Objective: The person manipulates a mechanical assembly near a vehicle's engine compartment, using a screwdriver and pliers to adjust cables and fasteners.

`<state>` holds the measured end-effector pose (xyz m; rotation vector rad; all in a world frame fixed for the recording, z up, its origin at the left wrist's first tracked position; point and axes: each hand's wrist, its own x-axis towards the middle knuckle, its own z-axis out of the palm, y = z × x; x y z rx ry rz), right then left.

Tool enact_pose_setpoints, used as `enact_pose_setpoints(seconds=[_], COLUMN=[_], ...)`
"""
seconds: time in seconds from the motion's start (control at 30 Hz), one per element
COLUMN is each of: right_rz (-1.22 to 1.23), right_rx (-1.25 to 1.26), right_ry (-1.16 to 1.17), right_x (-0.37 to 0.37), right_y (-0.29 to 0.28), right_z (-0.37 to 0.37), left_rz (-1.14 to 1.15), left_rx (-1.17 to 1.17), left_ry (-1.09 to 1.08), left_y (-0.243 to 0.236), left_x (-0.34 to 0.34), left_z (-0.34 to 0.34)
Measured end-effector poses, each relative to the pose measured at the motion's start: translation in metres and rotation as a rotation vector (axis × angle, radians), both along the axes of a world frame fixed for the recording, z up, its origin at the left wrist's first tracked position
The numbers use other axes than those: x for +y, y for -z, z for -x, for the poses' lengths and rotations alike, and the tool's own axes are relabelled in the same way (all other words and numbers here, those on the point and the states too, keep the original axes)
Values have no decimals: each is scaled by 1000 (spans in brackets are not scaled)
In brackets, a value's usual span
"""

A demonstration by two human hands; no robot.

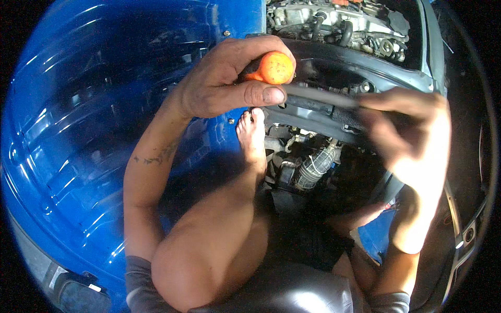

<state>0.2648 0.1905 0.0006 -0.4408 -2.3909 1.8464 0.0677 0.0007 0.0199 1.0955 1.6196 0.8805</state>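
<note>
My left hand (227, 83) is closed around an orange, round-ended handle-like object (275, 67), with my thumb lying just below it. A grey elongated thing (321, 95), smeared by motion, runs from beside it toward my right hand (409, 133). My right hand is blurred at the right, its fingertips at that grey thing's end; whether they grip it, I cannot tell. Below my left hand, my bare foot (250, 138) rests near the edge of a glossy blue panel (88, 130).
An engine (342, 26) with hoses shows at the top, behind a dark crossbar. A ribbed hose (314, 168) lies in the bay below the crossbar. My other foot (368, 215) is low on the right, by a small blue surface. Dark bodywork edges run down the right.
</note>
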Motion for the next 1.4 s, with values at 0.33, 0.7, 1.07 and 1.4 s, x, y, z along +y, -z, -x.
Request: enact_pose_setpoints(seconds=[0.33,0.7,1.07,1.4], right_rz=[-11,-102,4,-429], right_rx=[113,12,59,185], right_ry=[-8,-94,1,-308], right_x=[5,-14,-2,-64], right_y=[1,15,3,17], right_z=[-4,13,3,32], left_rz=[-62,-63,-70,-73], left_rx=[-37,84,56,83], left_ry=[-49,153,84,75], left_y=[-2,8,6,6], left_x=[-5,4,3,6], left_z=[-1,-5,0,1])
